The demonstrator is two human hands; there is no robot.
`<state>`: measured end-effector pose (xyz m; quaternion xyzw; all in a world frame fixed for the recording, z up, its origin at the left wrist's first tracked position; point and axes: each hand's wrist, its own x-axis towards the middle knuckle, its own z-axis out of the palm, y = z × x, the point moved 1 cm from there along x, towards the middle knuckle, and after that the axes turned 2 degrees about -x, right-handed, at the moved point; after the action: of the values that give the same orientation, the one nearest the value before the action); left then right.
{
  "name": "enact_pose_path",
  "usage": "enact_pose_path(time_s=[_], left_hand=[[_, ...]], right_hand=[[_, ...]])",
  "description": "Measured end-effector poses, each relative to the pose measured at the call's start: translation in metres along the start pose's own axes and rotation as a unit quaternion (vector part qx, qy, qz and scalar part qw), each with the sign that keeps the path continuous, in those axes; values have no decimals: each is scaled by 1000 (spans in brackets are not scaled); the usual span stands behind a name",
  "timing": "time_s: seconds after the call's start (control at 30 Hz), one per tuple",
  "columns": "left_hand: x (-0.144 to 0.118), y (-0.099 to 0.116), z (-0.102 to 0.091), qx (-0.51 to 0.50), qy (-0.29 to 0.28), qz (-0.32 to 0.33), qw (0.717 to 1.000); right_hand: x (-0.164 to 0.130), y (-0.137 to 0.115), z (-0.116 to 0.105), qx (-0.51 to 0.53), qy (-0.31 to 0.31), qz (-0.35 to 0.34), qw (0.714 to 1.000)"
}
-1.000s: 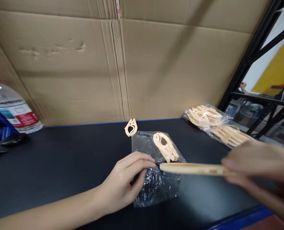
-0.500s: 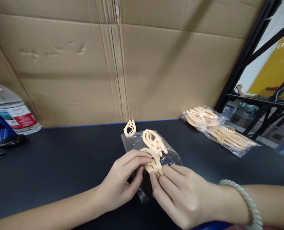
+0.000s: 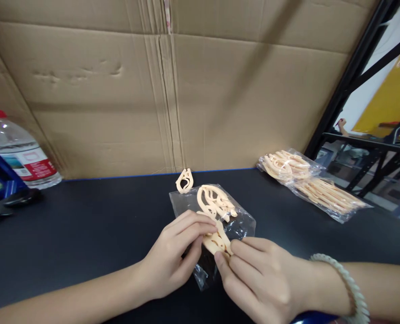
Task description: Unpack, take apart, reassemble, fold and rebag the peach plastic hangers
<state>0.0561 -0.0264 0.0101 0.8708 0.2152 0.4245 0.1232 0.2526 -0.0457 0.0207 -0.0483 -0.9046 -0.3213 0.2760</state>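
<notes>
A flat cream plastic piece (image 3: 216,241) is pinched between both hands at the mouth of a small clear bag (image 3: 234,225), which lies on the black counter (image 3: 85,225) near its front edge. The piece is clamped from the near side by the thumb and fingers of the right hand (image 3: 254,281), and its far end is gripped by the fingers of the left hand (image 3: 173,258), which are also closed on the bag's edge. Inside the bag, just beyond the held piece, a looped cream piece (image 3: 213,200) is seen lying flat. A pale bead bracelet (image 3: 347,285) is worn on the right wrist.

Just behind the bag, a single loose cream loop (image 3: 184,180) is set on the counter near its back edge. Farther right, well apart from the hands, a larger clear bag (image 3: 313,184) filled with many of the same cream pieces is laid on the counter. A wall of brown cardboard (image 3: 152,99) is stood along the back. At the far left a water bottle (image 3: 19,153) with a red cap is seen, and a black metal frame (image 3: 348,85) is placed at the right.
</notes>
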Motion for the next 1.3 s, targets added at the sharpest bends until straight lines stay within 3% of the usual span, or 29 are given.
enact_pose_path(time_s=[0.17, 0.4, 0.63, 0.73, 0.83, 0.97, 1.03, 1.1, 1.13, 1.2, 1.3], left_hand=[[-1, 1, -2, -8, -11, -2, 1000], [0, -1, -1, -6, -15, 3, 1000], [-2, -2, -2, -14, -28, 9, 999], [-2, -4, -2, -8, -14, -17, 1000], [-1, -5, -2, -5, -5, -45, 999], [0, -4, 0, -5, -14, -50, 999], [-1, -4, 1, -6, -27, -60, 998], [-1, -4, 1, -4, -42, -68, 997], [-2, -4, 1, -3, -47, -69, 997], [-3, -5, 1, -4, -52, -67, 996], [-4, -6, 1, -8, -52, -61, 997]], right_hand=[[1, 2, 2, 41, 18, 13, 999], [1, 0, 1, -29, -61, 45, 997], [5, 1, 21, -28, -30, 25, 999], [7, 0, 29, 8, -81, 71, 994], [7, 1, 21, 63, -123, 110, 984], [11, 30, 11, 135, -51, 132, 981], [16, 59, 23, 135, -31, 191, 972], [22, 92, 48, 160, -65, 219, 960], [25, 108, 65, 176, -100, 215, 955], [34, 134, 100, 202, -186, 145, 950], [47, 157, 145, 202, -238, 102, 945]])
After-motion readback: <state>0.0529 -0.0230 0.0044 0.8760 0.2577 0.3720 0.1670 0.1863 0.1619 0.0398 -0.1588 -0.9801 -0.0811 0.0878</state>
